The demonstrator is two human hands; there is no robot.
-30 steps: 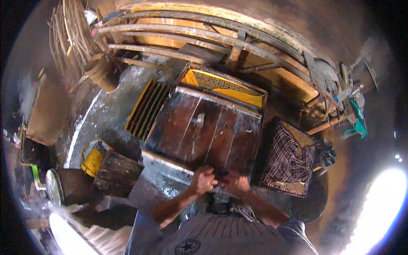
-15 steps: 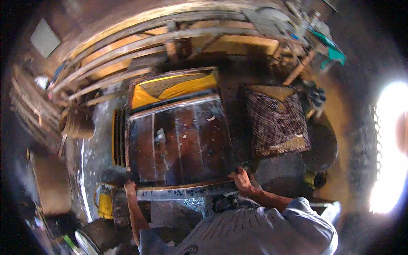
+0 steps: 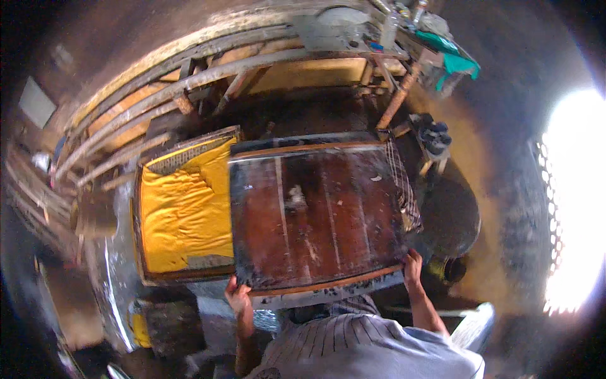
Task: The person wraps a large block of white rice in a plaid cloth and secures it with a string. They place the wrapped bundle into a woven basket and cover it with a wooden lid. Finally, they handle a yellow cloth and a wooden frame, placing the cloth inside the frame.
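Note:
A large, flat framed panel [image 3: 309, 215], reddish brown with pale stripes and dark grimy edges, stretches out in front of me. My left hand [image 3: 238, 295] grips its near left corner, fingers wrapped round the edge. At the near right corner my right hand [image 3: 412, 268] is closed on the same frame. Left of the panel, crumpled yellow cloth [image 3: 183, 215] fills a shallow wooden-rimmed tray [image 3: 141, 268]; the panel overlaps its right side. Under the panel's right edge shows a strip of a dark item with pale crisscross lines [image 3: 407, 202], the rest hidden.
Wooden rails [image 3: 145, 95] run along the back. A bench with bottles [image 3: 389, 30] and a green cloth [image 3: 456, 58] stands at the far right. Beyond my right hand are a large round dark vessel [image 3: 451, 215] and a small stand [image 3: 434, 140]. A yellow container [image 3: 140, 328] is at lower left.
Both hands have carried the framed panel to the right. It now uncovers most of the yellow cloth and covers most of the crisscross-lined item. The view has shifted too.

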